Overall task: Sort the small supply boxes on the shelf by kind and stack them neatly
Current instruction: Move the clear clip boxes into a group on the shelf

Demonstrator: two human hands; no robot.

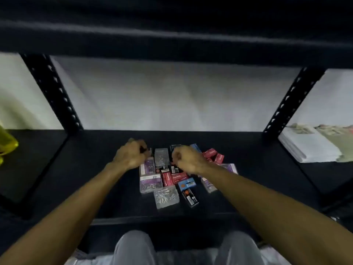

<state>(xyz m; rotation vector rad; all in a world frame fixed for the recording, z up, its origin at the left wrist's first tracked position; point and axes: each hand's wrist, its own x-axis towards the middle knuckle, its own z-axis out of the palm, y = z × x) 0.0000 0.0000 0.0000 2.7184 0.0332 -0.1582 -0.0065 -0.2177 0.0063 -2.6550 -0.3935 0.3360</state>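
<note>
Small supply boxes lie jumbled on the black shelf (91,169). Among them are clear boxes of pins (166,197), clear boxes with purple labels (150,183), red staple boxes (212,153), a blue box (187,183) and a black box (191,197). My left hand (130,155) hovers at the pile's far left edge with fingers curled, and something small and dark shows at its fingertips. My right hand (188,159) is curled over the pile's far middle, hiding the boxes beneath it. What it holds, if anything, is hidden. The picture is blurred.
Black perforated posts stand at the left (55,92) and right (292,100) of the bay. The upper shelf (172,35) hangs low overhead. A yellow object (5,144) sits in the left bay and a white paper stack (309,146) in the right bay.
</note>
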